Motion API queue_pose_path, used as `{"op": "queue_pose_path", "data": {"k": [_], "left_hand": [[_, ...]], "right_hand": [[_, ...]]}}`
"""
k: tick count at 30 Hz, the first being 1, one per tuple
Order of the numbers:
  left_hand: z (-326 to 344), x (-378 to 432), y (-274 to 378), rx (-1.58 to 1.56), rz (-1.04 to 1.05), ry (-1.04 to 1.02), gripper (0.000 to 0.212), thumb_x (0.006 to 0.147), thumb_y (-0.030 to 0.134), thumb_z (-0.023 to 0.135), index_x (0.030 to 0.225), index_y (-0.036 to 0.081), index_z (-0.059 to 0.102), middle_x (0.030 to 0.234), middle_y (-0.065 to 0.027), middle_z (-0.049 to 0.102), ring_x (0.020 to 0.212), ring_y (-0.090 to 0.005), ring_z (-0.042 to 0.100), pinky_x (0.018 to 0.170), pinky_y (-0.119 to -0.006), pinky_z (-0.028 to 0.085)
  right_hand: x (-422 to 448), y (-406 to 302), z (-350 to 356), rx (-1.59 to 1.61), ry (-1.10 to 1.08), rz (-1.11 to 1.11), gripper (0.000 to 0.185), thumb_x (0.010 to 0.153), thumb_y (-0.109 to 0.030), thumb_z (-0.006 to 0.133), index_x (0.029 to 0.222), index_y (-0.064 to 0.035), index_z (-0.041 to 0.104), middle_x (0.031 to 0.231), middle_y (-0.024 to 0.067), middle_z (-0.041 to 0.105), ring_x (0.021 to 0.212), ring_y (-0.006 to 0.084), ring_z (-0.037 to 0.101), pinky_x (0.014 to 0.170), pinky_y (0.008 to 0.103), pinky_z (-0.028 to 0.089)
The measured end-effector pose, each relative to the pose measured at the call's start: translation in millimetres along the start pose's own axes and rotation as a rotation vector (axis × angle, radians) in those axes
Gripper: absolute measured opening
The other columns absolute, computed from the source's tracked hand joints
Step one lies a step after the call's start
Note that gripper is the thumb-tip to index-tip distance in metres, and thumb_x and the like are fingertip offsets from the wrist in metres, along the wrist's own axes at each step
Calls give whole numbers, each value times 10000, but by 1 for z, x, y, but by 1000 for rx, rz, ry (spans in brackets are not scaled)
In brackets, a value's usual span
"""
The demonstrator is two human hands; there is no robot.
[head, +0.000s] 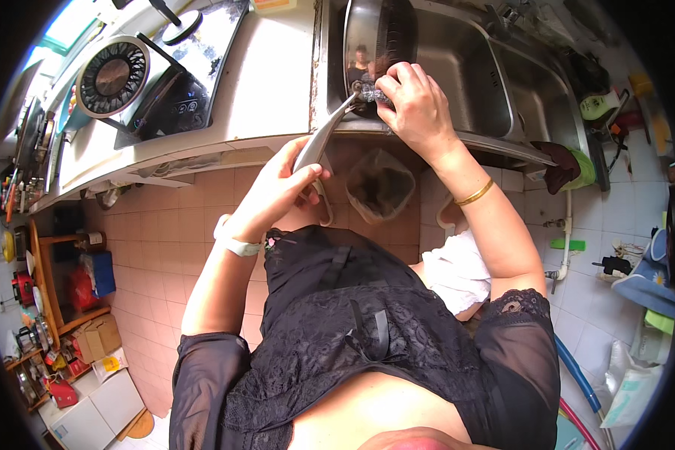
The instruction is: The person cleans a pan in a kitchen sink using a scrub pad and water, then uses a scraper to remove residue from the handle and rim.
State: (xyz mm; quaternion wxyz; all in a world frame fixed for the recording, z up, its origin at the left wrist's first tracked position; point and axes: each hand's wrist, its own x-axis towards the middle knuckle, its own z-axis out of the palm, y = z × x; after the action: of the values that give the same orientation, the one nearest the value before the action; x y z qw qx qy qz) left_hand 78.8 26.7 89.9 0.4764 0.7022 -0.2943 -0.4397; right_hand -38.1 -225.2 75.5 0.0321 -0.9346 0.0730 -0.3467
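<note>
My left hand (298,180) is closed around the grey handle (323,138) of a metal pan (363,42), which stands tilted on its side in the left sink basin. My right hand (416,104) pinches a silvery scouring pad (374,93) against the pan near the place where the handle joins it. The pan's shiny surface faces left and carries a reflection; its other side is dark. Part of the pad is hidden under my right fingers.
Right of the pan lie the sink basin (455,73) and a second, smaller basin (531,93). A lined bin (380,185) stands below the counter edge. On the white counter (275,73) at left are a black cooktop (185,107) and a round fan-like device (112,77). Cloths (576,169) hang at the right.
</note>
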Motion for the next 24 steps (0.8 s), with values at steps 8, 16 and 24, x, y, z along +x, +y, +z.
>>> {"op": "queue_pose_path", "data": {"k": [8, 16, 24], "left_hand": [[-15, 12, -10, -613, -165, -170, 450, 1026, 211, 617, 1443, 77, 514, 906, 4, 599, 557, -12, 383, 481, -171, 304], [7, 16, -15, -869, -188, -246, 275, 1067, 250, 564, 1291, 94, 528, 891, 5, 544, 544, -8, 376, 454, -165, 291], [3, 16, -21, -947, -126, -261, 229, 1069, 249, 555, 1219, 76, 549, 887, 8, 551, 565, -21, 396, 485, -189, 330]], "right_hand": [[1, -2, 2, -30, -129, -99, 191, 740, -149, 778, 904, -97, 695, 920, 34, 666, 932, 228, 637, 808, 375, 510], [22, 19, 10, 21, -143, -90, 192, 746, -160, 787, 892, -79, 692, 887, 44, 674, 904, 258, 640, 808, 392, 515], [4, -4, 2, -144, -139, -149, 300, 701, -131, 818, 956, -107, 663, 922, 17, 639, 943, 227, 625, 857, 390, 489]]}}
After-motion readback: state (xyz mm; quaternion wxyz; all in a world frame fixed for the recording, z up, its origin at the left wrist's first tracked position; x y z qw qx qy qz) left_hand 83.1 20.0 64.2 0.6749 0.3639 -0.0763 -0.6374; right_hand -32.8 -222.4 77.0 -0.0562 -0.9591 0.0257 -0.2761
